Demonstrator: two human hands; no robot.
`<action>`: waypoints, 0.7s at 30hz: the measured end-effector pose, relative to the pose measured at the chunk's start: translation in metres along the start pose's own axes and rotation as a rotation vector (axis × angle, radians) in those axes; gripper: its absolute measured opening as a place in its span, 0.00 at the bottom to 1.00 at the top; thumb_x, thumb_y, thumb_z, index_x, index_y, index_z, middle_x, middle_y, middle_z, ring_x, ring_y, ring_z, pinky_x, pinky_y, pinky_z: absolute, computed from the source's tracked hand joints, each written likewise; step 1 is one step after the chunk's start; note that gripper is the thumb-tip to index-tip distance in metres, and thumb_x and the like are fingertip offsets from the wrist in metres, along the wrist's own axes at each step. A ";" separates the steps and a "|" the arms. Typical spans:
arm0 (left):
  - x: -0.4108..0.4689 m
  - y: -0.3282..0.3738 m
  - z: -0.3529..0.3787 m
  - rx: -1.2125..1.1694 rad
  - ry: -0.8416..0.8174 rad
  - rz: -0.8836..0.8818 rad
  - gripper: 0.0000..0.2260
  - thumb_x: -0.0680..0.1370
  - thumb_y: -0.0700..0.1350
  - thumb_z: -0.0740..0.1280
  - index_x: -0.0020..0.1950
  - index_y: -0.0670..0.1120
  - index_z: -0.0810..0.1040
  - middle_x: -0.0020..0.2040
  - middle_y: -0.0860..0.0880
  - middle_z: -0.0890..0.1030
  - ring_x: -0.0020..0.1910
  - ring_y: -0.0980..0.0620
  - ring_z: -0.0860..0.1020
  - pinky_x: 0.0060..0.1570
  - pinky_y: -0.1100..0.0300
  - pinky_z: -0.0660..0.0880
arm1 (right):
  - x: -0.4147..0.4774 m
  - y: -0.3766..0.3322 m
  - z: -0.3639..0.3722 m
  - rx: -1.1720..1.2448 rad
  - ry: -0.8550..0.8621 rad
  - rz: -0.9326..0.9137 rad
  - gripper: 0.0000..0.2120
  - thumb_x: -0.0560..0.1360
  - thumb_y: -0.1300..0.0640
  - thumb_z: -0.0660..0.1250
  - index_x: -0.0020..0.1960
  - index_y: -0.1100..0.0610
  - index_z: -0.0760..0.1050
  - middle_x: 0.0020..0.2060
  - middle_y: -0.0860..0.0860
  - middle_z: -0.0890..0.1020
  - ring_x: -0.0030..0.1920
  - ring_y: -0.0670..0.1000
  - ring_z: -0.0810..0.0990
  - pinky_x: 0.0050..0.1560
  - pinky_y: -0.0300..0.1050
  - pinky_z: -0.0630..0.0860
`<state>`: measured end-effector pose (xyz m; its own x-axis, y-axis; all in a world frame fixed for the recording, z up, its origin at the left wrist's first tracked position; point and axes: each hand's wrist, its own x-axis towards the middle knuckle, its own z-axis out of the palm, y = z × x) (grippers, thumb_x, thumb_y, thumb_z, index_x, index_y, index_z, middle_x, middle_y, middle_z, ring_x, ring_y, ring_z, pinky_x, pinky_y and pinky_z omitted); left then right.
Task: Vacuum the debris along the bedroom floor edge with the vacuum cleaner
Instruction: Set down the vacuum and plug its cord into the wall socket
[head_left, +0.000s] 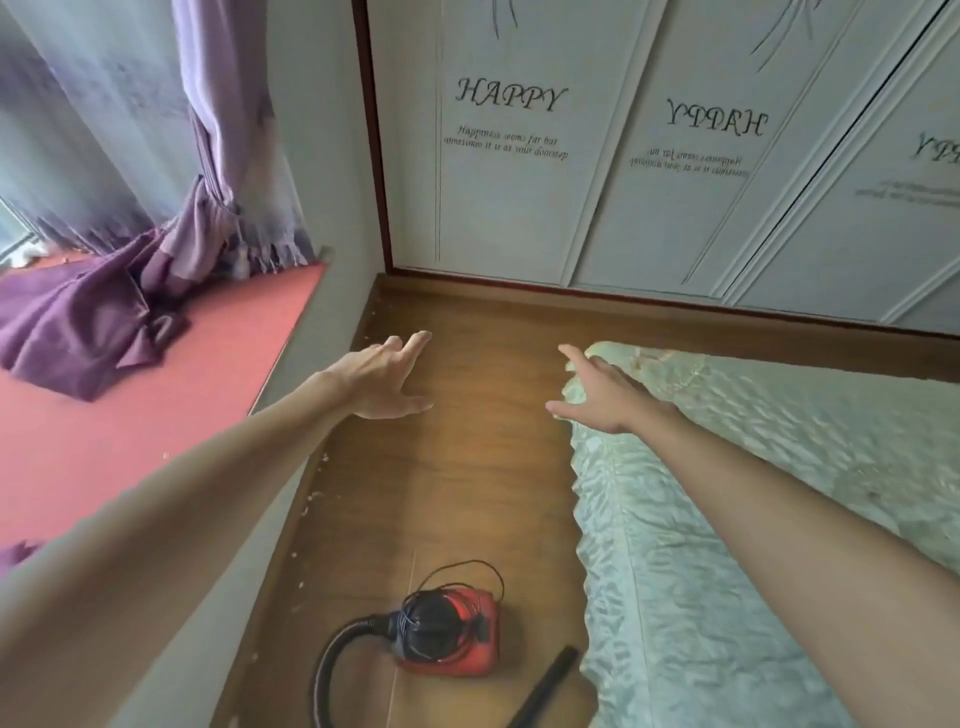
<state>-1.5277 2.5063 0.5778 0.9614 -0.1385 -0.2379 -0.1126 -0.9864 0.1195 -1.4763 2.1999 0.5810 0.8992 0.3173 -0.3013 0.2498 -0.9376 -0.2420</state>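
A small red and black vacuum cleaner (451, 631) stands on the wooden floor (457, 467) near the bottom of the view. Its black hose (332, 660) curves off to the lower left, and a black tube (545, 686) lies beside the bed. Small white crumbs of debris (314, 493) dot the floor's left edge along the low wall. My left hand (387, 376) and my right hand (597, 395) are stretched out forward above the floor with fingers spread, holding nothing, well beyond the vacuum.
A bed with a pale green quilted cover (753, 519) fills the right side. On the left is a raised red window ledge (130, 415) with purple curtains (171, 234) bunched on it. White wardrobe doors (623, 182) close off the far end.
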 end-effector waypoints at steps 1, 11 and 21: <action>0.002 0.002 0.015 -0.007 -0.025 -0.002 0.42 0.78 0.63 0.65 0.82 0.50 0.44 0.65 0.42 0.72 0.60 0.41 0.76 0.53 0.48 0.75 | 0.002 0.004 0.015 0.018 -0.029 0.004 0.42 0.75 0.37 0.67 0.79 0.45 0.47 0.75 0.54 0.63 0.72 0.58 0.67 0.65 0.58 0.71; 0.009 0.014 0.172 -0.105 -0.295 -0.028 0.43 0.78 0.63 0.66 0.82 0.48 0.44 0.71 0.41 0.68 0.64 0.39 0.75 0.56 0.46 0.75 | 0.007 0.047 0.166 0.102 -0.306 0.072 0.42 0.76 0.40 0.67 0.80 0.48 0.46 0.75 0.56 0.62 0.72 0.58 0.67 0.65 0.58 0.71; -0.019 0.024 0.358 -0.197 -0.558 -0.045 0.43 0.77 0.63 0.66 0.81 0.47 0.47 0.69 0.41 0.70 0.64 0.38 0.75 0.58 0.42 0.75 | -0.004 0.088 0.349 0.210 -0.543 0.126 0.42 0.76 0.40 0.67 0.80 0.49 0.46 0.77 0.58 0.61 0.75 0.60 0.62 0.69 0.59 0.67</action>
<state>-1.6386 2.4537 0.2404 0.6810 -0.1748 -0.7111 0.0255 -0.9649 0.2615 -1.5834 2.1662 0.2395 0.5907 0.2847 -0.7550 0.0265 -0.9420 -0.3345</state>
